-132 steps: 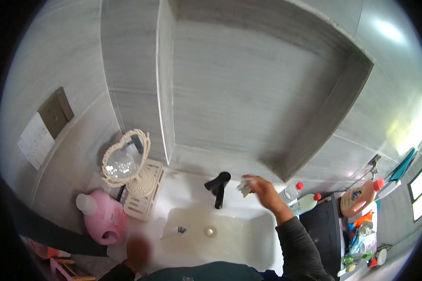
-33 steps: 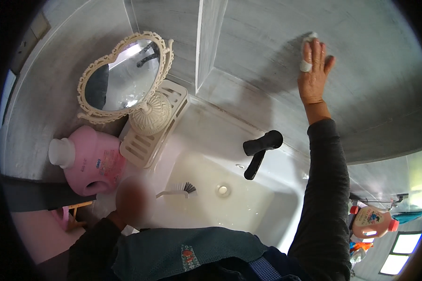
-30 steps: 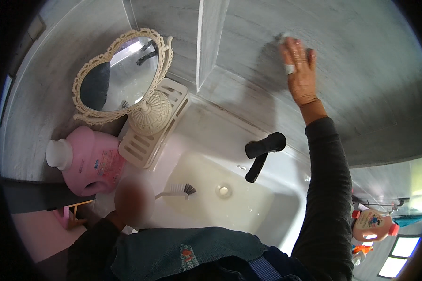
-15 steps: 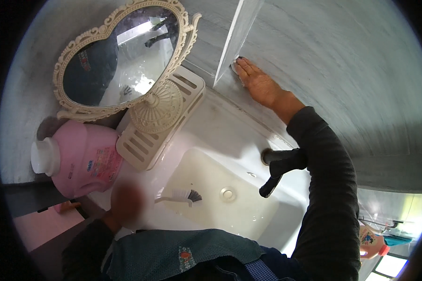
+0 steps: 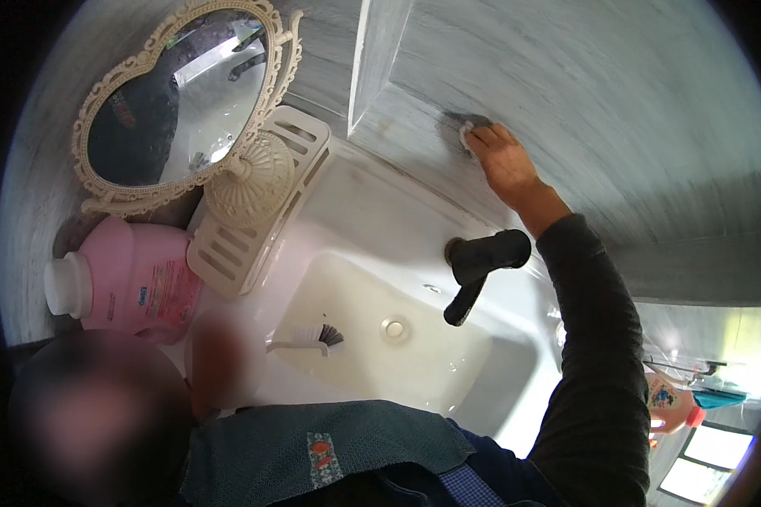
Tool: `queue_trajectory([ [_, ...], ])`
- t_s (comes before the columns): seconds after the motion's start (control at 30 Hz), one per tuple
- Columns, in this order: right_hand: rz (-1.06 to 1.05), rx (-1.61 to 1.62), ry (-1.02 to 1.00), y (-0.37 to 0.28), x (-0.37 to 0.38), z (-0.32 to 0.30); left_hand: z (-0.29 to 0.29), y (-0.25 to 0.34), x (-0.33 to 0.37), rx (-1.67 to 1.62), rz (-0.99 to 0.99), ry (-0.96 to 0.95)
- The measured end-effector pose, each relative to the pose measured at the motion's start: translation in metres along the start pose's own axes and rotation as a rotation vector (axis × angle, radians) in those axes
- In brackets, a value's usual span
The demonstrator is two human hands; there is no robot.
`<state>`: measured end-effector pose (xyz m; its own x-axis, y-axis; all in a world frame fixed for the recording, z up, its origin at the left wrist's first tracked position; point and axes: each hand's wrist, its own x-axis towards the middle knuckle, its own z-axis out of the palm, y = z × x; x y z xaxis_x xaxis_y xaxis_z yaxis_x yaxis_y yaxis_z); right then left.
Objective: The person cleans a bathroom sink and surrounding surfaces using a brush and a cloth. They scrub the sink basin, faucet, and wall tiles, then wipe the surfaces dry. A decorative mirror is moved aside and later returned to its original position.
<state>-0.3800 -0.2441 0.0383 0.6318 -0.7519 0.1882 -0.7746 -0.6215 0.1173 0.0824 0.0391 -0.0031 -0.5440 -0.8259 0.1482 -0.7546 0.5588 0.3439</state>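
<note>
My right hand is up at the grey marbled wall, its fingers closed on a small white wad, tissue or cloth, pressed near the wall surface. Below that wrist stands a black faucet on the white washbasin. My left hand is at the basin's left rim, smeared by blur, so its fingers do not show. Close to it, a white-handled brush with dark bristles lies inside the basin at its left side.
A heart-shaped mirror in an ornate cream frame stands on a slotted beige rack. Beside it is a pink jug with a white cap. A wall ledge juts out above the basin. An orange bottle sits far right.
My right hand has moved right along the wall, away from the ledge's corner, with the white wad in it. The whole view has shifted somewhat, and a blur now covers the lower left.
</note>
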Motion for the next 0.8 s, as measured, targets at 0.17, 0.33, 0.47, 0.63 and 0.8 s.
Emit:
queue_trajectory([
  [0.17,0.246,-0.044,-0.059,0.016,-0.058,0.003,-0.001,-0.005,-0.002,-0.001,0.031,0.002],
  [0.33,0.560,-0.285,-0.477,0.044,-0.110,0.001,0.005,-0.006,-0.004,-0.028,0.038,0.032],
  [0.47,0.695,-0.154,-0.465,0.042,-0.125,-0.053,0.004,-0.006,-0.003,-0.030,0.002,-0.010],
  [0.63,0.723,0.409,-0.127,0.029,-0.076,-0.097,0.004,-0.004,-0.006,-0.035,-0.032,0.008],
  [0.8,0.689,1.634,0.027,0.031,-0.046,-0.073,0.003,-0.008,-0.004,-0.046,-0.048,-0.035],
])
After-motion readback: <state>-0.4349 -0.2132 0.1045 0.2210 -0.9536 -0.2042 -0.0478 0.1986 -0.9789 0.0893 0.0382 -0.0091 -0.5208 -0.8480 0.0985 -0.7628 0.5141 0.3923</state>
